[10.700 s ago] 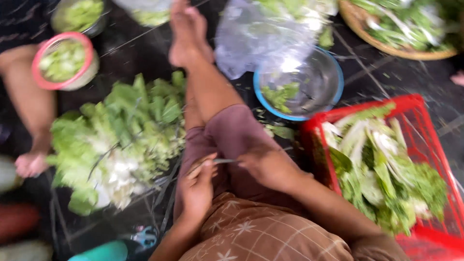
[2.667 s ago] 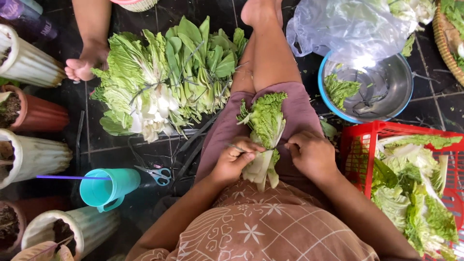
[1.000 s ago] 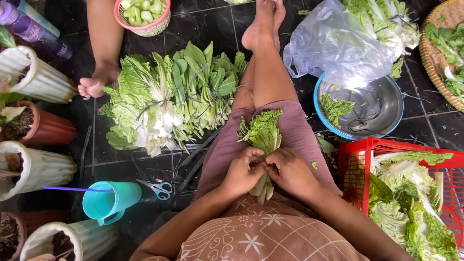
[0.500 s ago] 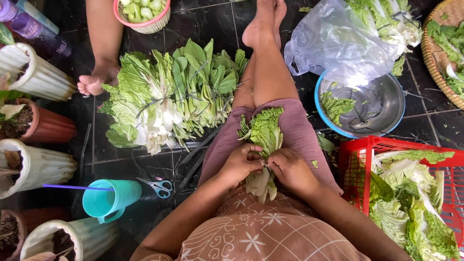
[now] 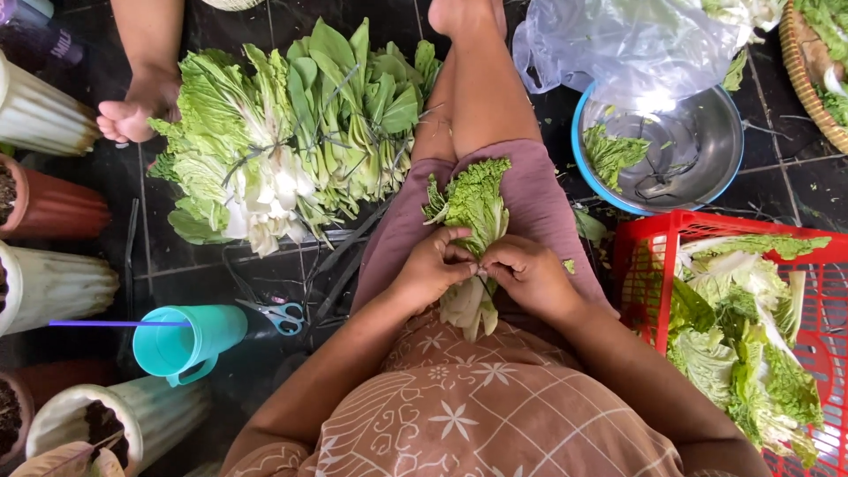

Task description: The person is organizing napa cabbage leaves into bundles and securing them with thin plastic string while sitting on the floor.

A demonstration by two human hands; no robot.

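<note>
From my feed the scene is evenly lit by soft daylight, bright on the pile of leafy greens (image 5: 291, 132) at ten o'clock, while the dark tiled floor (image 5: 265, 274) stays dim and throws only faint reflections. I see the strongest glare at one o'clock, where the steel bowl (image 5: 698, 150) and the clear plastic bag (image 5: 618, 44) above it wash out to white. Focus is sharp at centre; shadows are soft and short, and the pots at nine o'clock bend slightly with wide-lens distortion.

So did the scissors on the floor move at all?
No. The scissors lie right of the teal cup, as before.
</note>
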